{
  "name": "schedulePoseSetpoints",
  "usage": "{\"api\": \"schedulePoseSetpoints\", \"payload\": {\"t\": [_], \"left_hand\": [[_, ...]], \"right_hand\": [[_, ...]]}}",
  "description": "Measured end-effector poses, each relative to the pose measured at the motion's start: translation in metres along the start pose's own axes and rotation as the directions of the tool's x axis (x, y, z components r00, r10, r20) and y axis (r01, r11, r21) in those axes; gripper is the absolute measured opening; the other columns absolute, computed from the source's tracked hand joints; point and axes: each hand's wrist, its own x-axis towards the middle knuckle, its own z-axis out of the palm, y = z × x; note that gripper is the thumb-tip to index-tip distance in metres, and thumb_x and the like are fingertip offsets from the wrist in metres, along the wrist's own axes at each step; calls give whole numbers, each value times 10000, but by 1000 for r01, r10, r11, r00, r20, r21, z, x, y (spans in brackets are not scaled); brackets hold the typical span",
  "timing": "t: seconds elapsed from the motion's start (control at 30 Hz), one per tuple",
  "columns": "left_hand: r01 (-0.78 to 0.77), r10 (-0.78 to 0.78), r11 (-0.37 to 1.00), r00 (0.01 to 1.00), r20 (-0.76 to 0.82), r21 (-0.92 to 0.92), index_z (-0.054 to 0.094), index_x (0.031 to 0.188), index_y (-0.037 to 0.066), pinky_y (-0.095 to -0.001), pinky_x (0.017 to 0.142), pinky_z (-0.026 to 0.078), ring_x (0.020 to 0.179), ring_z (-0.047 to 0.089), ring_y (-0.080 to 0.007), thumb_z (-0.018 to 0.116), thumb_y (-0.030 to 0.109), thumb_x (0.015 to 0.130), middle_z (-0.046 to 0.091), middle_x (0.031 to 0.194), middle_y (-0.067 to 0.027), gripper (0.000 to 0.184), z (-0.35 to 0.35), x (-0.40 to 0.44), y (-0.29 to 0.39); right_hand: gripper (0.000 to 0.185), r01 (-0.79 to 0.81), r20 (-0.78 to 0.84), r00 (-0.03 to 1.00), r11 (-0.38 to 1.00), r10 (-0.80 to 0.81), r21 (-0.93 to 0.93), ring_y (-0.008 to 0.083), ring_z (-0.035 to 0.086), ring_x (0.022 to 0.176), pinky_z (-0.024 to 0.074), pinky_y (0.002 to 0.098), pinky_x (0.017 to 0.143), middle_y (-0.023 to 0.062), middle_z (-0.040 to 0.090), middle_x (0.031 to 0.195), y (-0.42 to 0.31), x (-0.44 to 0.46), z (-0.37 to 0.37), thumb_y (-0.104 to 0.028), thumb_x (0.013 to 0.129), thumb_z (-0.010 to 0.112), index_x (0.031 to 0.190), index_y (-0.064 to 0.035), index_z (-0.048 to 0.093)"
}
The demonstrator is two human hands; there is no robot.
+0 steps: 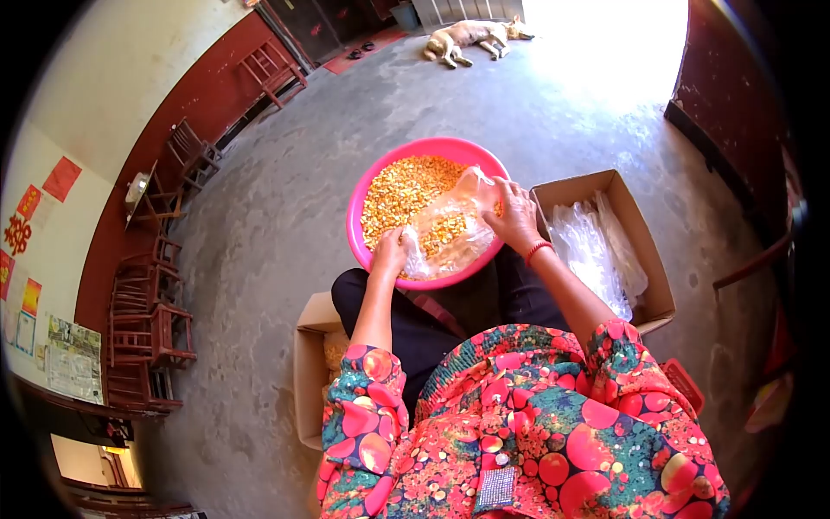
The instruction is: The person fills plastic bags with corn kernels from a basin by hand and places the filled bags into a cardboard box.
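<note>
A pink basin (355, 221) full of yellow corn kernels (406, 192) stands in front of my knees. Over the kernels lies a clear plastic bag (471, 201) with some corn inside or beneath it; I cannot tell which. My left hand (391, 253) is closed on the bag's near left edge, at the basin's rim. On the other side, my right hand (516, 216), with a red bracelet at the wrist, grips the bag's right edge with bent fingers.
To the right, an open cardboard box (653, 259) holds clear plastic bags (588, 251). Another cardboard box (309, 372) sits by my left leg. A dog (471, 39) lies on the floor near the bright doorway. Wooden chairs (151, 333) line the left wall.
</note>
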Motion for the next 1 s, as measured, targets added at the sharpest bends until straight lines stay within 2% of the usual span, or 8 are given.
{"api": "schedulePoseSetpoints", "payload": {"t": [0.17,0.27,0.4,0.47,0.57,0.67,0.73,1.0], "left_hand": [[-52,51,999,998,30,11,522,1080,24,-358,859,396,995,503,-325,534,160,779,526,1052,-201,330,-5,-4,8],[-54,53,998,998,25,21,534,1038,26,-373,840,402,957,505,-347,537,163,776,524,1007,-210,295,-7,-5,11],[-37,31,995,997,65,95,531,1007,24,-397,809,409,926,504,-361,536,157,771,521,971,-216,271,-8,-4,12],[-32,25,992,998,53,121,521,999,17,-419,783,412,906,503,-373,523,135,766,522,947,-223,261,-8,-5,12],[-30,25,990,999,35,141,516,1011,16,-418,789,412,922,506,-367,503,107,766,524,957,-229,262,-7,-5,11],[-48,50,994,999,-22,100,515,1021,14,-413,788,417,916,518,-363,487,81,762,531,951,-232,269,-2,-4,3],[-5,6,994,1000,-11,107,519,1022,15,-409,786,421,911,524,-359,488,77,759,536,950,-230,272,-3,-3,4],[74,-74,997,997,2,4,604,891,37,-400,696,452,777,580,-351,480,121,770,602,811,-202,193,2,1,-2]], "right_hand": [[69,8,59,998,969,-24,246,256,545,820,416,367,743,71,570,798,-6,15,2,-138,735,564,753,-74,585],[60,102,-23,994,904,-102,414,246,553,767,437,330,695,84,566,771,-15,25,-4,-110,747,563,788,-67,577],[62,-55,17,998,756,58,652,228,568,779,448,319,700,88,579,805,-36,37,-20,-79,768,544,803,-30,558],[185,-108,85,994,741,69,662,251,556,854,440,345,751,111,566,908,-37,40,-20,-135,751,575,896,-24,541],[485,105,-29,994,963,-101,249,298,479,1010,392,382,861,161,489,1082,-33,39,-9,-225,705,608,1122,-56,425],[458,120,-10,993,979,-120,167,320,512,950,416,384,813,174,532,1013,-11,30,15,-165,725,561,1146,-77,403],[369,-28,124,992,970,-2,241,317,552,857,439,376,736,178,572,892,-20,31,2,-118,739,523,1100,-83,454],[270,148,-22,987,839,-160,523,174,551,663,444,292,636,107,555,719,-62,49,-38,-57,754,514,1023,-67,530]]}}
